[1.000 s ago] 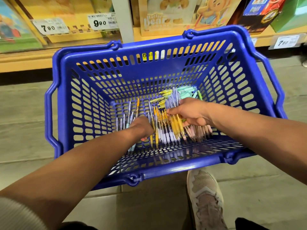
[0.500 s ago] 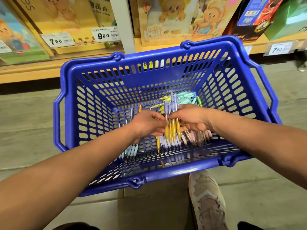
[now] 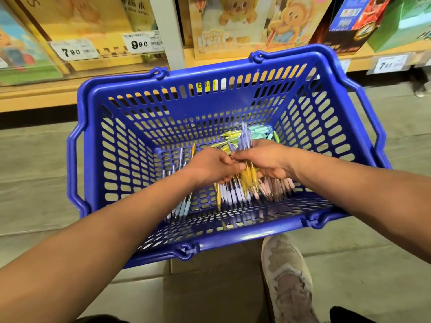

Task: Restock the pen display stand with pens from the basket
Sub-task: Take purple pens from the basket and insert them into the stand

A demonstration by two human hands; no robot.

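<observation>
In right hand (image 3: 263,159) (fisted): pens (image 3: 248,176)

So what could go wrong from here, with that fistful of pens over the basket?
1. The right hand grips a thick bunch of yellow and purple plastic pens fanned at different angles; one may slip out while the left hand pinches at it.
2. The blue plastic basket has slotted walls and floor, so a dropped pen could catch in a slot.
3. Loose pastel pens lie scattered below; some could be overlooked.
</observation>
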